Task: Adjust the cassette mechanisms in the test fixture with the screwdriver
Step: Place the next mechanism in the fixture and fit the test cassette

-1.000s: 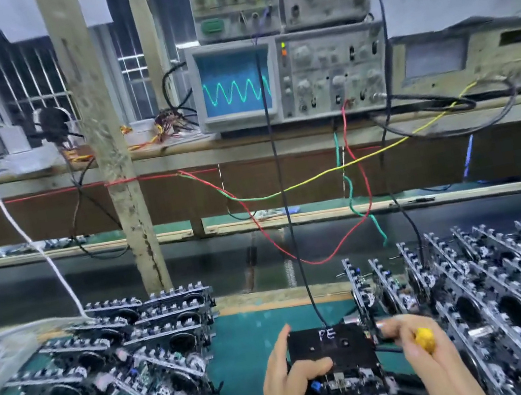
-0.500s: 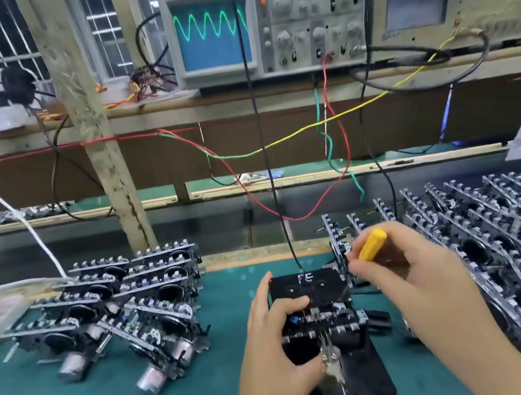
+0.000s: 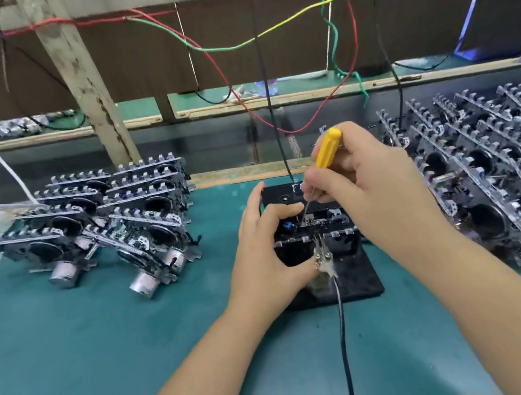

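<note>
Pinching the yellow-handled screwdriver [image 3: 327, 152], the right hand [image 3: 365, 186] has its grip clenched round the handle, the thin shaft slanting down to the cassette mechanism [image 3: 314, 222] seated in the black test fixture [image 3: 357, 279]. The left hand [image 3: 262, 252] grasps the mechanism's left side, its grip curled with the thumb on top. A clip on a black cable [image 3: 344, 339] bites the mechanism's front edge. More mechanisms are stacked on the green counter [image 3: 73, 369] at left [image 3: 110, 220] and right [image 3: 499, 176].
</note>
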`<state>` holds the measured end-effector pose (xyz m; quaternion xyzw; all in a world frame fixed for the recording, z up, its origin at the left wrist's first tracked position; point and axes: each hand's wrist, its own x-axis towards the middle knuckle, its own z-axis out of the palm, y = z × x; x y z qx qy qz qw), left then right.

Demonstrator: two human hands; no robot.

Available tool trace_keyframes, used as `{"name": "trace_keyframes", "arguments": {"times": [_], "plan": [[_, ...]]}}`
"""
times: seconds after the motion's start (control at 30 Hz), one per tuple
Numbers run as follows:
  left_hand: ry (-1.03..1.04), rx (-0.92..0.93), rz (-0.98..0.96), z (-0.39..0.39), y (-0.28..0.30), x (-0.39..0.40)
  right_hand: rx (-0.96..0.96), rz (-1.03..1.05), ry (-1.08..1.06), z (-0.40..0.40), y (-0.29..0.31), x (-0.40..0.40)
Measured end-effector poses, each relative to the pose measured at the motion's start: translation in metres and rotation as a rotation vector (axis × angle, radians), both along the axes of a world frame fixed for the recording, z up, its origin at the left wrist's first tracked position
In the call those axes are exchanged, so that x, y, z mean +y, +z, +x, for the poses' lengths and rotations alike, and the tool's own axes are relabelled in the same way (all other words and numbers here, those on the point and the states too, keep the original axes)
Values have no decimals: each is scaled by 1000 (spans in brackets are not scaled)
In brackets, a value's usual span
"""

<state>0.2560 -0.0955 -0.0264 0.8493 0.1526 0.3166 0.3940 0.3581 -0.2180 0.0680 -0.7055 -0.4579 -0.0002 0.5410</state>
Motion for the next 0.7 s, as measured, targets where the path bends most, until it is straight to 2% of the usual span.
{"name": "trace_keyframes", "arguments": {"times": [0.7], "plan": [[-5, -15, -2, 1, -3, 1, -67, -27, -32, 5, 2, 5]]}}
